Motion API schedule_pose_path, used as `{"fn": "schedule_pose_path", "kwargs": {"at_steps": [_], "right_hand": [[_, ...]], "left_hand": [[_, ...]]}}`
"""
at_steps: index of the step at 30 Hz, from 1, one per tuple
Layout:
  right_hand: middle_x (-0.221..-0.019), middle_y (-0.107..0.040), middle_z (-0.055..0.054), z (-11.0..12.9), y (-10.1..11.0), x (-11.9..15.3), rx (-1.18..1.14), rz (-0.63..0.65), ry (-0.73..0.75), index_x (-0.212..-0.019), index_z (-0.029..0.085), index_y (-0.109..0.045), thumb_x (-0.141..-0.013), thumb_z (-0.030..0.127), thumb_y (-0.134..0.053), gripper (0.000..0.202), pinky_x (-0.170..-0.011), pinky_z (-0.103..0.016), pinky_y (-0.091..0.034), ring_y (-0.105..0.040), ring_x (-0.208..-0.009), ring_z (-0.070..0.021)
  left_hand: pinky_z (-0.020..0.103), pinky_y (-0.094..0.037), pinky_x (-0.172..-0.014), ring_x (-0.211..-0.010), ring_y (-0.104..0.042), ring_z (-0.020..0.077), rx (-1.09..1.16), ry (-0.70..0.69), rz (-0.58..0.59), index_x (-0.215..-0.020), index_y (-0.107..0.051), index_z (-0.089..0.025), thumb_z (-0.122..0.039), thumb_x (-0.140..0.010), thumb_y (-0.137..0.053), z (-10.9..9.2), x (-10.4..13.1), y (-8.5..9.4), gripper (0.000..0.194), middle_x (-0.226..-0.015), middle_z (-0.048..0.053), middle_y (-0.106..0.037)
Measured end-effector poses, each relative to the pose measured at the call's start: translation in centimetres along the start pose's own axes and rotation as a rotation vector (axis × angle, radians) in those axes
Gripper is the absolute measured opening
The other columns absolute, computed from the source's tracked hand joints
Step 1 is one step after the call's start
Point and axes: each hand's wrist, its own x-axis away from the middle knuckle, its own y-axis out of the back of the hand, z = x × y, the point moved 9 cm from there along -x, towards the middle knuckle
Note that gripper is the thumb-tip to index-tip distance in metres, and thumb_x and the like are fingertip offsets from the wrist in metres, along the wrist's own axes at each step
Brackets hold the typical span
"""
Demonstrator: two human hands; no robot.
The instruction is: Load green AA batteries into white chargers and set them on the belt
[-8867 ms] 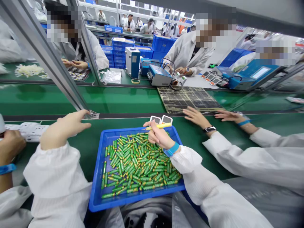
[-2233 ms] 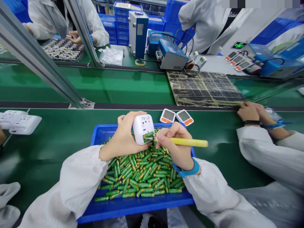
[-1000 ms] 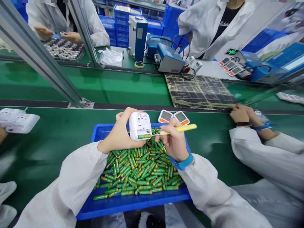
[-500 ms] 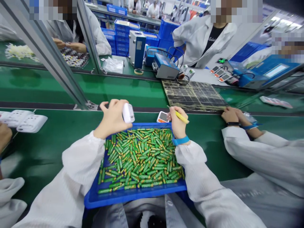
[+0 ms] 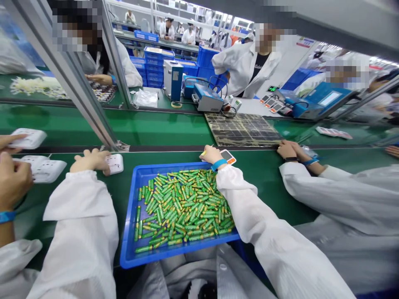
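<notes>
My left hand (image 5: 90,161) is on the bench left of the tray, its thumb and finger closed on the edge of a small white plastic device (image 5: 116,163) with small openings in its face. Beyond the tray's far edge, my right hand (image 5: 212,153) is closed around a yellow pen-like tool (image 5: 203,153), mostly hidden by the fingers. Just right of that hand, partly behind it, lies a white device with a grey screen and orange buttons (image 5: 229,156). Between my arms stands a blue tray (image 5: 127,232) holding many green batteries with gold ends (image 5: 183,207).
At left, a co-worker's hands (image 5: 14,178) are at similar white devices (image 5: 51,169). Another person's clasped hands (image 5: 291,150) rest on the bench at right. A metal post (image 5: 77,83) rises beyond my left hand. A dark scratched board (image 5: 243,128) lies across the bench.
My left hand has moved left from above the tray with the white device, lowering it to the bench. My right hand has shifted left beside the screen device, still holding the yellow tool.
</notes>
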Motion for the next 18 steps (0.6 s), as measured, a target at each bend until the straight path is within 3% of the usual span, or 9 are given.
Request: {"fn": "schedule_pose_path", "kwargs": {"at_steps": [2,4,6,8,9,11,13,15,18], "right_hand": [[-0.099,-0.070,-0.015,0.4,0.1,-0.4,-0.032,-0.025,0.015,-0.090,0.016,-0.057,-0.072,0.021,-0.072,0.024,-0.084,-0.035,-0.044,-0.065,-0.098,-0.0289],[-0.097,-0.069,-0.010,1.0,0.9,-0.3,-0.134,-0.095,0.045,-0.087,0.019,-0.053,-0.071,0.021,-0.070,0.023,-0.082,-0.033,-0.046,-0.065,-0.093,-0.0240],[-0.093,-0.067,-0.004,1.9,2.6,0.6,-0.468,-0.193,0.099,-0.081,0.022,-0.047,-0.065,0.023,-0.073,0.030,-0.081,-0.032,-0.048,-0.064,-0.088,-0.0204],[-0.089,-0.066,0.001,2.9,3.7,2.4,-1.009,-0.190,0.151,-0.077,0.024,-0.041,-0.057,0.025,-0.077,0.041,-0.078,-0.033,-0.051,-0.063,-0.084,-0.0191],[-0.089,-0.066,0.002,3.8,3.8,3.6,-1.283,-0.118,0.164,-0.077,0.024,-0.041,-0.056,0.027,-0.078,0.043,-0.075,-0.035,-0.052,-0.064,-0.083,-0.0192],[-0.092,-0.068,0.002,6.4,3.2,6.5,-1.655,0.143,0.138,-0.080,0.025,-0.045,-0.059,0.030,-0.077,0.040,-0.073,-0.038,-0.055,-0.065,-0.081,-0.0201],[-0.095,-0.071,-0.001,8.4,2.7,9.6,-1.871,0.336,0.066,-0.084,0.024,-0.053,-0.063,0.033,-0.073,0.030,-0.077,-0.040,-0.057,-0.066,-0.086,-0.0217],[-0.092,-0.072,-0.002,9.4,1.9,12.1,-1.963,0.433,-0.034,-0.089,0.022,-0.061,-0.065,0.033,-0.070,0.028,-0.082,-0.040,-0.057,-0.068,-0.087,-0.0221],[-0.085,-0.072,-0.004,9.6,1.0,13.8,-1.946,0.473,-0.099,-0.092,0.020,-0.066,-0.068,0.037,-0.067,0.029,-0.079,-0.040,-0.059,-0.069,-0.087,-0.0243]], "left_hand": [[0.077,-0.037,-0.082,-0.114,-0.048,0.0528,-0.065,0.091,0.037,-0.107,-0.067,-0.008,-0.005,-0.044,-0.074,0.5,0.4,0.1,0.063,-0.101,0.016,-0.062],[0.074,-0.039,-0.087,-0.120,-0.046,0.0534,-0.084,0.085,0.047,-0.116,-0.063,-0.008,-0.012,-0.054,-0.076,-1.0,0.7,0.5,0.064,-0.117,0.022,-0.060],[0.072,-0.037,-0.094,-0.126,-0.044,0.0505,-0.082,0.006,0.024,-0.129,-0.056,-0.011,-0.023,-0.070,-0.070,-4.3,1.5,1.1,0.062,-0.131,0.022,-0.056],[0.066,-0.035,-0.104,-0.129,-0.046,0.0421,-0.008,-0.154,-0.025,-0.142,-0.043,-0.019,-0.032,-0.084,-0.060,-9.5,3.1,1.7,0.062,-0.138,0.016,-0.054],[0.056,-0.038,-0.109,-0.129,-0.049,0.0341,0.057,-0.265,-0.048,-0.148,-0.034,-0.025,-0.038,-0.087,-0.059,-12.6,4.4,1.8,0.067,-0.140,0.010,-0.054],[0.049,-0.038,-0.112,-0.130,-0.049,0.0309,0.458,-0.603,-0.126,-0.151,-0.025,-0.028,-0.048,-0.081,-0.069,-19.3,8.3,2.6,0.085,-0.144,0.010,-0.050],[0.048,-0.037,-0.114,-0.136,-0.043,0.0315,0.658,-0.721,-0.107,-0.153,-0.021,-0.029,-0.053,-0.072,-0.078,-23.5,11.5,1.7,0.102,-0.150,0.011,-0.042],[0.051,-0.036,-0.114,-0.136,-0.041,0.0328,0.740,-0.657,-0.103,-0.149,-0.026,-0.027,-0.049,-0.067,-0.082,-25.3,13.1,0.1,0.102,-0.149,0.013,-0.042],[0.051,-0.041,-0.108,-0.126,-0.050,0.0318,0.871,-0.502,-0.117,-0.137,-0.038,-0.024,-0.042,-0.063,-0.085,-25.2,13.5,-1.7,0.089,-0.137,0.013,-0.050]]}}
